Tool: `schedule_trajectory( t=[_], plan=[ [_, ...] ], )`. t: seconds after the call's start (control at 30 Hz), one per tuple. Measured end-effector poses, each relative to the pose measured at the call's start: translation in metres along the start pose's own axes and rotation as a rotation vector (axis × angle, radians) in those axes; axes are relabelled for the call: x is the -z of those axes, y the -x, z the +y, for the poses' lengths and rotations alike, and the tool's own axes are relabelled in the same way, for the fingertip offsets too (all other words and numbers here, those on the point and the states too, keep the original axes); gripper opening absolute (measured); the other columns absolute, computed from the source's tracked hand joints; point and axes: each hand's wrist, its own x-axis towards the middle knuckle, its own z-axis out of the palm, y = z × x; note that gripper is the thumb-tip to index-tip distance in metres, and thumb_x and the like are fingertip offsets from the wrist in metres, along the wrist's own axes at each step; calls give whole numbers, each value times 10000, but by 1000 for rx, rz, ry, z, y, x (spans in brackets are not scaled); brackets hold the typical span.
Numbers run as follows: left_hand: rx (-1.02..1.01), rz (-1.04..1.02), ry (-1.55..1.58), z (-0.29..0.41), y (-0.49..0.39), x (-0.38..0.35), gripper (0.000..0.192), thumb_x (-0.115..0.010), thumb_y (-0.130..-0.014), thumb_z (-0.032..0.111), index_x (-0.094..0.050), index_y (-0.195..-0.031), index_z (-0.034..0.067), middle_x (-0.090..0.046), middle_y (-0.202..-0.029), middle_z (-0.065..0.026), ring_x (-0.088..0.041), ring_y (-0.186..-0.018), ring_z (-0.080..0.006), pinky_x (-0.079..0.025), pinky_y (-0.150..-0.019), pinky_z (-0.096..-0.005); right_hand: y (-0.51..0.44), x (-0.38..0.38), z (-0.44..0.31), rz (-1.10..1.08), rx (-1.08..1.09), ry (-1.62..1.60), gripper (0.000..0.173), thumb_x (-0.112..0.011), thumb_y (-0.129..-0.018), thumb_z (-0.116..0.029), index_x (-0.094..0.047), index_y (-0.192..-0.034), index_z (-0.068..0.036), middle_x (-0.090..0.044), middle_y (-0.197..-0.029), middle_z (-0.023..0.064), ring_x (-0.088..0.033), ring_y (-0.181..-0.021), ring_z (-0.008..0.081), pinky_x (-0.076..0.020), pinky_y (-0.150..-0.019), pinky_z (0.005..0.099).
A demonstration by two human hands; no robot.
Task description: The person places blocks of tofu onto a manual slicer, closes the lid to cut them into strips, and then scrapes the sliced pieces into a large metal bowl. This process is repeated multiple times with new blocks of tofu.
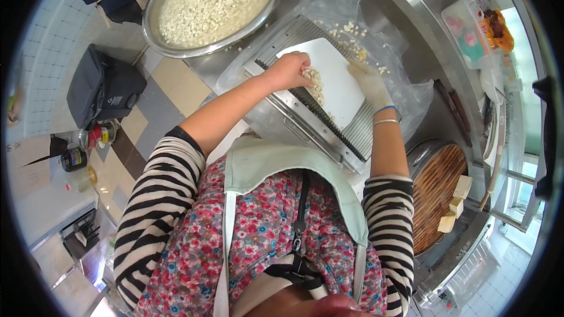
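My bare left hand (291, 71) is over a white plastic sheet or board (341, 83), its curled fingers touching small pale cubes (317, 90) that look like tofu. On the board's far right edge rests my right hand (368, 81), in a cream knit glove, gripping that edge. Beneath the board lies a metal slicing frame with closely set parallel bars (291, 35) and a long steel edge (308, 119). Clear plastic sheeting (410, 97) spreads under the frame, with loose cubes (352, 46) scattered on it. Whether my left fingers pinch any cube is hard to tell.
A large steel basin (145, 22) of cubes in liquid stands at the upper left. At the right are a round slatted bamboo tray (436, 193), pale blocks (456, 206), dark long-handled tools (458, 110) and a clear plastic tub (467, 31). A black bin (105, 92) stands on the tiled floor.
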Motion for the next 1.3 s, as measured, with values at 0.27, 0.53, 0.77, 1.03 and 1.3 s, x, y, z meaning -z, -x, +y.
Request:
schedule_trajectory(
  t=[0.27,0.53,0.77,1.03,1.3],
  plan=[
    [-90,419,11,50,8,64,777,-759,-874,497,-524,-1408,-17,-473,-1404,-237,-517,-1269,-377,-400,-1081,-475,-2,-16,-141,2,115,-204,389,-653,-993,-151,-639,-1326,50,-721,-1179,119,-690,-1003,161,-546,-899,285],
    [-74,931,-484,-63,-62,185,331,-603,-1000,359,-723,-1294,263,-645,-1351,-186,-575,-1283,-379,-427,-1073,-548,-53,-105,-266,97,554,254,357,-603,-952,-213,-697,-1206,20,-756,-1070,167,-709,-977,249,-535,-877,362],
    [182,755,-1212,-201,-12,268,295,-633,-935,175,-745,-1206,147,-690,-1283,-130,-672,-1116,-302,-502,-966,-453,57,-25,-162,552,221,128,440,-574,-984,-281,-620,-1383,-100,-688,-1268,209,-662,-1173,358,-501,-1011,422],
    [-316,557,-616,-63,-65,146,148,-673,-937,126,-772,-1017,52,-743,-917,-156,-675,-866,-343,-525,-812,-444,294,109,94,1413,-91,-70,439,-584,-1003,-169,-588,-1388,43,-678,-1315,203,-647,-1216,256,-464,-1060,341],
    [-442,176,-369,67,-75,-7,119,-677,-937,86,-717,-954,-24,-701,-852,-189,-692,-766,-314,-535,-718,-381,395,152,203,1256,-350,-225,419,-635,-995,-212,-641,-1326,44,-739,-1150,172,-684,-1064,216,-511,-958,318]
  ],
)
